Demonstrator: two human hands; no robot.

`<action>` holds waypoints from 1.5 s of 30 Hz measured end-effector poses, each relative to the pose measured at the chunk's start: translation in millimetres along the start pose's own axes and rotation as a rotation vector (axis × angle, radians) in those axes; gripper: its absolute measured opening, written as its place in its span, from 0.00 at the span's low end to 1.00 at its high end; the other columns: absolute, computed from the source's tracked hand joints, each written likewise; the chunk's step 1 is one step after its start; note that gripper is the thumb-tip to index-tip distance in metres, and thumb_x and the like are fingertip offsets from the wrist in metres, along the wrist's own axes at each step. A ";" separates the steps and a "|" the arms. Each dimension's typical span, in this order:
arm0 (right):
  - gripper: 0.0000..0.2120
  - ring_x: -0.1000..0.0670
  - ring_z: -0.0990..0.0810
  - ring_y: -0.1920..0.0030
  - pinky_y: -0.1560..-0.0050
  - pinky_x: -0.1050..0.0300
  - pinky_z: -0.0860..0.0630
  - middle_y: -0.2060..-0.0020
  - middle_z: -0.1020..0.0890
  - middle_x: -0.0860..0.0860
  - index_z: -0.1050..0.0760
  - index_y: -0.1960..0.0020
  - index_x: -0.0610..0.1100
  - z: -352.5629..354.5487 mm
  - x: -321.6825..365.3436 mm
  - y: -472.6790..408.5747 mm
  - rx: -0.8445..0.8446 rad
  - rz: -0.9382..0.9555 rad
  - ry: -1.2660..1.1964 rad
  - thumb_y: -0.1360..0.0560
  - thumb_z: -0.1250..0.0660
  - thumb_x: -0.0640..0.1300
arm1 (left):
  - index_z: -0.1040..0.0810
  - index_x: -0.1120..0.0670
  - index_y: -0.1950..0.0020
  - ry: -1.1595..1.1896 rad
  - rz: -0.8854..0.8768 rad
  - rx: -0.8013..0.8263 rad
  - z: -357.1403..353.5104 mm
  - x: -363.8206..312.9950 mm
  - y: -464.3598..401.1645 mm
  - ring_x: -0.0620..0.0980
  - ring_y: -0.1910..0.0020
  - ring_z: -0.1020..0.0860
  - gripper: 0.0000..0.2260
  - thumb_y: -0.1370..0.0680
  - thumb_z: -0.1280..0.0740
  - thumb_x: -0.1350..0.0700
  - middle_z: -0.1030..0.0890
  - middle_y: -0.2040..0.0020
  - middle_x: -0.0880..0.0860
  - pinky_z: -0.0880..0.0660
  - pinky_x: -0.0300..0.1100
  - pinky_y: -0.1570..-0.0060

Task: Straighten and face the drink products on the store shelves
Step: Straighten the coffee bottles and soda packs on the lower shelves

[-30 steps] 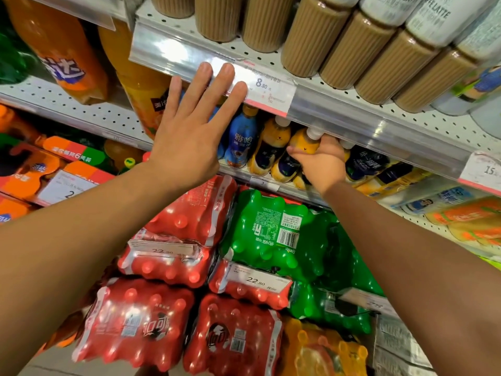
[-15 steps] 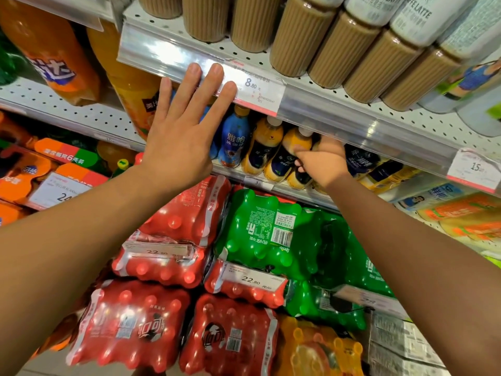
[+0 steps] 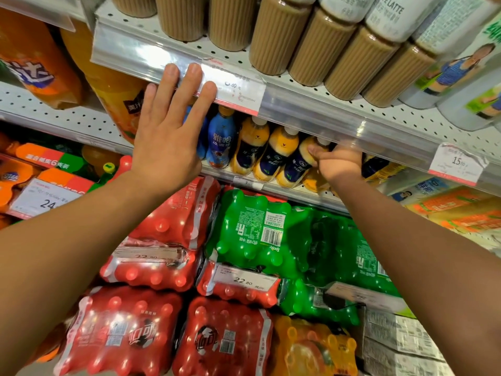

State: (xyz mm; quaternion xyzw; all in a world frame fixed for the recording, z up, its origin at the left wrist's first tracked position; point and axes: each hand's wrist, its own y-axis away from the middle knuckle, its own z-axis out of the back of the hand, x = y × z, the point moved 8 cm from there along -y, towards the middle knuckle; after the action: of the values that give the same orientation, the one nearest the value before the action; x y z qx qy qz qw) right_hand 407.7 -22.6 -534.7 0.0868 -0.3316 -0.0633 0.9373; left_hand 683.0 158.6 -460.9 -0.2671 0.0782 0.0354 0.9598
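A row of small yellow bottles with dark blue labels (image 3: pixel 273 156) stands on the middle shelf, beside a blue bottle (image 3: pixel 221 139). My right hand (image 3: pixel 336 161) is closed around the rightmost yellow bottle (image 3: pixel 303 161) in that row, thumb across its shoulder. My left hand (image 3: pixel 168 131) is flat and open, fingers spread, fingertips resting on the clear price rail (image 3: pixel 311 112) of the shelf above; it hides another blue bottle behind it.
Ribbed brown coffee bottles (image 3: pixel 276 36) line the upper shelf. Large orange soda bottles (image 3: pixel 113 85) stand at left. Below are shrink-wrapped red cola packs (image 3: pixel 122 337), green Sprite packs (image 3: pixel 260 232) and an orange pack (image 3: pixel 311 348). Price tags hang from the rails.
My right hand has shifted slightly right and down along the yellow bottle row, still gripping a bottle. My left hand stays flat against the price rail.
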 end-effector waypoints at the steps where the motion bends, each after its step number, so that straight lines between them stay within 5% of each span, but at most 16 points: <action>1: 0.17 0.46 0.22 0.59 0.59 0.48 0.22 0.59 0.21 0.44 0.30 0.62 0.45 2.9 -0.6 -1.1 -0.020 -0.004 -0.010 0.29 0.26 0.54 | 0.45 0.55 0.22 0.001 0.002 -0.001 -0.1 0.0 -0.2 0.64 0.23 0.50 0.35 0.30 0.45 0.60 0.45 0.21 0.59 0.53 0.60 0.27; 8: 0.20 0.48 0.23 0.61 0.60 0.53 0.27 0.59 0.20 0.45 0.21 0.47 0.37 -3.5 -0.1 -4.7 0.121 -0.069 0.058 0.25 0.31 0.55 | 0.45 0.56 0.22 0.001 -0.008 -0.014 -0.2 0.8 -0.1 0.65 0.24 0.49 0.34 0.30 0.45 0.60 0.44 0.22 0.61 0.50 0.61 0.27; 10: 0.20 0.44 0.21 0.57 0.60 0.51 0.29 0.59 0.21 0.44 0.24 0.52 0.37 -1.7 11.5 2.6 0.101 -0.004 0.241 0.23 0.35 0.56 | 0.45 0.56 0.22 0.006 -0.015 -0.018 0.2 -0.1 -0.7 0.66 0.24 0.49 0.34 0.29 0.45 0.60 0.44 0.22 0.61 0.49 0.62 0.28; 13: 0.16 0.40 0.26 0.43 0.50 0.52 0.31 0.51 0.25 0.42 0.28 0.44 0.40 0.4 45.5 28.7 -0.023 0.354 0.466 0.21 0.38 0.53 | 0.45 0.57 0.22 0.017 -0.015 -0.014 0.2 0.2 -0.9 0.66 0.24 0.49 0.34 0.29 0.46 0.59 0.43 0.22 0.61 0.48 0.62 0.28; 15: 0.20 0.40 0.28 0.35 0.36 0.55 0.35 0.38 0.24 0.39 0.30 0.32 0.38 -13.2 74.3 58.3 0.030 0.677 0.401 0.21 0.38 0.45 | 0.44 0.57 0.22 0.020 -0.010 -0.013 0.2 0.3 -1.0 0.66 0.24 0.48 0.34 0.30 0.46 0.58 0.43 0.22 0.62 0.48 0.63 0.28; 17: 0.21 0.42 0.29 0.33 0.33 0.61 0.40 0.35 0.25 0.40 0.32 0.29 0.39 -33.0 92.6 70.0 0.108 0.780 0.348 0.21 0.38 0.43 | 0.43 0.58 0.23 0.017 -0.020 -0.018 0.3 -0.6 -1.6 0.67 0.24 0.47 0.34 0.30 0.45 0.58 0.42 0.23 0.62 0.45 0.65 0.29; 19: 0.20 0.41 0.27 0.36 0.36 0.56 0.34 0.39 0.22 0.40 0.32 0.30 0.42 -55.4 101.3 62.5 0.160 0.662 0.314 0.21 0.38 0.46 | 0.43 0.58 0.23 0.014 -0.032 -0.022 0.5 -1.0 -2.2 0.67 0.25 0.47 0.34 0.30 0.44 0.59 0.41 0.23 0.63 0.43 0.67 0.30; 22: 0.10 0.39 0.19 0.55 0.51 0.51 0.22 0.54 0.18 0.38 0.28 0.48 0.43 -85.4 93.9 41.4 0.302 0.308 0.230 0.21 0.39 0.49 | 0.42 0.58 0.23 0.019 -0.037 -0.020 0.4 -0.1 -2.0 0.66 0.25 0.47 0.34 0.30 0.44 0.60 0.41 0.23 0.63 0.42 0.67 0.31; 25: 0.10 0.44 0.26 0.66 0.63 0.58 0.31 0.61 0.22 0.40 0.28 0.59 0.44 -98.2 83.1 31.7 0.373 0.121 0.178 0.21 0.39 0.45 | 0.43 0.58 0.23 0.030 -0.044 -0.018 1.0 -0.3 -1.8 0.66 0.25 0.47 0.34 0.30 0.45 0.59 0.41 0.23 0.63 0.42 0.67 0.31; 29: 0.06 0.44 0.26 0.63 0.65 0.57 0.35 0.61 0.22 0.39 0.25 0.57 0.40 -96.3 82.6 31.0 0.262 0.147 0.115 0.23 0.39 0.39 | 0.44 0.58 0.23 0.033 -0.057 -0.020 3.0 -0.8 -1.4 0.66 0.25 0.46 0.35 0.31 0.43 0.59 0.41 0.23 0.63 0.41 0.67 0.31; 32: 0.12 0.43 0.27 0.61 0.60 0.54 0.35 0.51 0.19 0.32 0.24 0.53 0.35 -99.7 81.7 34.5 0.261 0.151 0.092 0.21 0.42 0.41 | 0.44 0.58 0.23 0.026 -0.058 -0.032 4.6 -1.4 -0.8 0.66 0.24 0.46 0.36 0.31 0.38 0.62 0.41 0.23 0.62 0.41 0.66 0.31; 37: 0.09 0.35 0.21 0.56 0.61 0.54 0.32 0.52 0.18 0.34 0.30 0.59 0.42 -89.2 86.3 37.6 0.220 0.209 0.102 0.21 0.42 0.42 | 0.44 0.57 0.23 0.031 -0.050 -0.019 5.0 -1.0 -0.4 0.65 0.24 0.46 0.37 0.31 0.39 0.61 0.41 0.23 0.62 0.41 0.66 0.31; 40: 0.10 0.46 0.25 0.54 0.54 0.54 0.27 0.53 0.21 0.42 0.31 0.62 0.49 -96.8 75.3 43.6 0.333 0.149 0.085 0.22 0.41 0.43 | 0.44 0.57 0.23 0.031 -0.048 -0.015 4.3 -0.6 -0.6 0.65 0.24 0.47 0.37 0.32 0.38 0.61 0.42 0.23 0.61 0.41 0.67 0.31; 45: 0.12 0.43 0.26 0.56 0.57 0.54 0.35 0.47 0.20 0.37 0.23 0.49 0.38 -100.5 75.3 41.4 0.289 0.053 -0.018 0.22 0.38 0.47 | 0.45 0.57 0.22 0.019 -0.048 -0.011 2.3 -0.3 -0.8 0.65 0.24 0.48 0.39 0.33 0.35 0.62 0.42 0.22 0.61 0.41 0.66 0.31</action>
State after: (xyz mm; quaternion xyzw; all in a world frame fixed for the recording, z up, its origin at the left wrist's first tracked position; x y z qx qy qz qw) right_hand 531.9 16.7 -557.2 0.2115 -0.3480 0.0089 0.9133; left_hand 683.2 159.1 -458.5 -0.2745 0.0807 0.0102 0.9581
